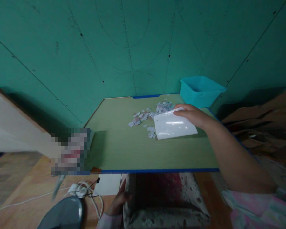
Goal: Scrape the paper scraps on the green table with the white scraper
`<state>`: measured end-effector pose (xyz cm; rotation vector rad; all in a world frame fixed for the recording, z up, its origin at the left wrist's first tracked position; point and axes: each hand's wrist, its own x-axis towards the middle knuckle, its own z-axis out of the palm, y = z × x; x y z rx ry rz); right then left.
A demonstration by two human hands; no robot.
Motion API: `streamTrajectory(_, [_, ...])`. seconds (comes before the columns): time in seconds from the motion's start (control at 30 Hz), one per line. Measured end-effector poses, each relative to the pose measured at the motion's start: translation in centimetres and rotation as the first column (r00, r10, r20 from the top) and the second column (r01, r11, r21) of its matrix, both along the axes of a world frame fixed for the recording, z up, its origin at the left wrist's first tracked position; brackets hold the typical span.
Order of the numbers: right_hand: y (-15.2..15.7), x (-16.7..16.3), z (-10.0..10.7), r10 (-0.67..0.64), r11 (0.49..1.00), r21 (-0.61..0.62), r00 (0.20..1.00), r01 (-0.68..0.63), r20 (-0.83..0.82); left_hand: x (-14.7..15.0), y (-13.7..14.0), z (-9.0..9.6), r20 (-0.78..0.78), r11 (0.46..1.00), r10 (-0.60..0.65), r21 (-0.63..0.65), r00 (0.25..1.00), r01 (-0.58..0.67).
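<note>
My right hand [190, 114] grips a glossy white plastic sheet [175, 124] by its upper edge, thumb on the near face. The sheet stands tilted over the table, among small paper scraps [137, 118] that lie in loose heaps to its left and behind it. Below the table's front edge, my left hand [119, 200] is closed on the left side of a stained, speckled open container [189, 197]. Its thumb shows at the rim, while the other fingers are partly hidden.
A turquoise basin [199, 95] stands at the table's back right corner. The pale green table [124, 152] has blue-taped edges and meets a green wall [133, 47]. A blurred-out object [72, 152] is at the left, above cables [85, 189] and a grey stool [64, 213]. Cardboard [264, 114] lies right.
</note>
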<state>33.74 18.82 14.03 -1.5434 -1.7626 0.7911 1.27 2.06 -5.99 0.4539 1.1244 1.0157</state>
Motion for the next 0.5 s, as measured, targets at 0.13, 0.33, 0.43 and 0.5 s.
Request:
streamTrajectory(0.13, [-0.1,-0.1,-0.1,0.032,0.999,-0.026,0.999,-0.032,-0.021,0.7,-0.1,0.9,0.001,1.000,0.005,-0.011,1.000,-0.005])
streamTrajectory(0.33, [0.1,-0.2,-0.3,0.001,1.000,0.017,1.000,0.000,-0.020,1.4,-0.2,1.5,0.058,0.999,0.025,-0.048,0.998,-0.022])
streamTrajectory(0.43, [0.0,-0.6,-0.5,0.050,0.998,-0.038,0.998,-0.051,-0.036,1.5,-0.3,1.4,0.083,0.998,0.015,-0.068,0.996,-0.009])
streamTrajectory(0.5, [-0.1,-0.8,-0.5,0.070,0.995,-0.067,0.996,-0.074,-0.058,1.4,-0.3,1.2,0.110,0.997,0.004,-0.083,0.994,0.005])
